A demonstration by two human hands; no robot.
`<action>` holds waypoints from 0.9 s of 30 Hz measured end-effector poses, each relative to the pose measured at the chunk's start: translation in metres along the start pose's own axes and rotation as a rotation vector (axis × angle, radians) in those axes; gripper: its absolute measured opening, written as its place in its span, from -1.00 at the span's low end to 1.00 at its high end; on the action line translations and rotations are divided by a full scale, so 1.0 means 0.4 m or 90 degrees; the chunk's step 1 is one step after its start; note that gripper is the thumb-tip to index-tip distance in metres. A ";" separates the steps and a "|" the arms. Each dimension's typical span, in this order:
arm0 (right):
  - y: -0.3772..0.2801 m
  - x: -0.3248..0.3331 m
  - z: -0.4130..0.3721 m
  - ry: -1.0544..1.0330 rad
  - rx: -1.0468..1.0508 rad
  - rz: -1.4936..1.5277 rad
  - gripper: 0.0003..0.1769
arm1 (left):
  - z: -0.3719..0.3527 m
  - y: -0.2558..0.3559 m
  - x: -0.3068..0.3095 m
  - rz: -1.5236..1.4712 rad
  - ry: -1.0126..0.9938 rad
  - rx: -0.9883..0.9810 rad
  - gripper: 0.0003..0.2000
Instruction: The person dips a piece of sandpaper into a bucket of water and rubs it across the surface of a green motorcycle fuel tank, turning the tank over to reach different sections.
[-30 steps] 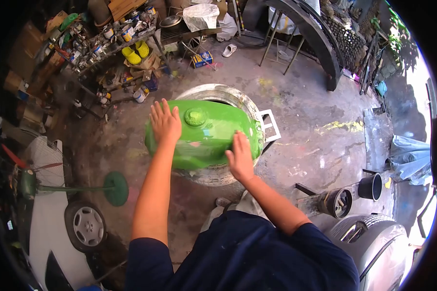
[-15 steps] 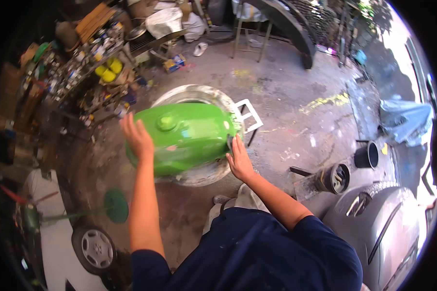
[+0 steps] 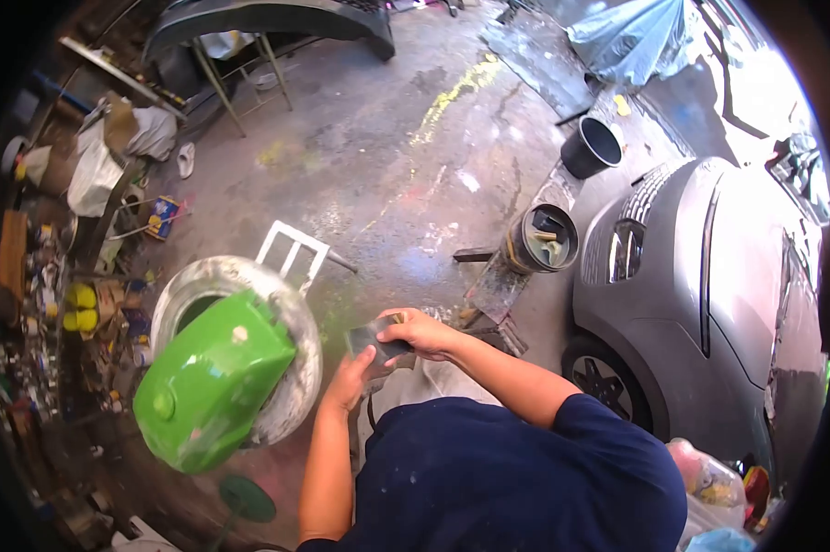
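Note:
A bright green motorcycle fuel tank [image 3: 214, 377] rests on a paint-stained drum [image 3: 291, 308] at the left. Both my hands are off it and meet in front of my chest. My right hand [image 3: 421, 332] grips a small dark sheet, probably sandpaper [image 3: 371, 338]. My left hand [image 3: 350, 377] touches the same sheet from below, its fingers curled against it.
A grey car [image 3: 700, 285] stands at the right. A can with tools [image 3: 543, 238] and a black bucket [image 3: 590, 145] sit on the concrete floor. A white frame [image 3: 291, 250] leans behind the drum. Cluttered shelves [image 3: 56, 313] line the left; a green fan base [image 3: 247, 498] is below.
Both hands have left the green tank and come together in front of me around the dark sheet. My view has swung to the right, so the tank now sits at the lower left.

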State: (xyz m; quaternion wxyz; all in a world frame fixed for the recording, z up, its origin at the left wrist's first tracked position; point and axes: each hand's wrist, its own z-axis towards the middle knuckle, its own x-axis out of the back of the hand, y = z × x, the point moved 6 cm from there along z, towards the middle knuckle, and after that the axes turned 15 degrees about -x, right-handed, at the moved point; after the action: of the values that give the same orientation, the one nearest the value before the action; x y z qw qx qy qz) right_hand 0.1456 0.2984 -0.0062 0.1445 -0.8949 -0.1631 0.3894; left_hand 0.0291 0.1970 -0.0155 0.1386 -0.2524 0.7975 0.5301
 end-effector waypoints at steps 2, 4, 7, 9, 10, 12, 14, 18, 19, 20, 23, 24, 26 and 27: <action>-0.031 0.116 -0.026 0.036 -0.014 -0.040 -0.76 | 0.084 -0.036 -0.079 -0.059 -0.137 0.018 -0.46; -0.056 0.242 -0.047 0.031 -0.035 -0.083 -0.72 | 0.179 -0.092 -0.141 -0.093 -0.174 0.059 -0.50; -0.114 0.410 -0.085 0.091 -0.026 -0.117 -0.65 | 0.319 -0.177 -0.225 0.117 -0.100 0.119 -0.58; -0.159 0.559 -0.112 0.192 0.043 -0.303 -0.62 | 0.385 -0.243 -0.272 0.032 0.003 0.117 -0.63; -0.195 0.638 -0.158 0.276 -0.028 -0.250 -0.62 | 0.416 -0.267 -0.278 -0.011 0.059 0.110 -0.65; -0.251 0.860 -0.213 0.414 0.180 -0.032 -0.60 | 0.446 -0.298 -0.271 -0.001 0.085 0.149 -0.62; -0.204 1.171 -0.258 0.645 0.259 0.098 -0.64 | 0.460 -0.316 -0.253 0.027 0.086 0.134 -0.49; -0.098 1.512 -0.188 0.605 0.137 0.208 -0.82 | 0.439 -0.249 -0.222 0.043 0.112 0.119 -0.25; -0.089 1.524 -0.172 0.628 0.097 0.205 -0.70 | 0.432 -0.248 -0.200 0.054 0.117 0.117 -0.23; -0.061 1.591 -0.150 0.669 0.069 0.153 -0.68 | 0.412 -0.253 -0.176 0.065 0.125 0.119 -0.21; 0.008 1.714 -0.146 0.189 0.165 0.445 -0.72 | 0.396 -0.281 -0.138 0.076 0.087 0.137 -0.46; -0.028 1.661 -0.197 0.286 0.243 0.490 -0.69 | 0.395 -0.277 -0.140 0.096 0.086 0.133 -0.51; -0.113 1.550 -0.227 0.240 0.280 0.466 -0.68 | 0.391 -0.255 -0.150 0.031 0.104 0.073 -0.50; -0.167 1.446 -0.226 0.170 0.233 0.417 -0.69 | 0.391 -0.252 -0.152 -0.047 0.140 0.056 -0.52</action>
State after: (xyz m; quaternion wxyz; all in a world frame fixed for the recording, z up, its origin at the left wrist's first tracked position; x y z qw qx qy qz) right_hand 0.5731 0.5809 -0.2970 0.1899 -0.9016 0.2235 0.3180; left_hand 0.1277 0.3244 -0.1264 0.0805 -0.3321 0.8206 0.4581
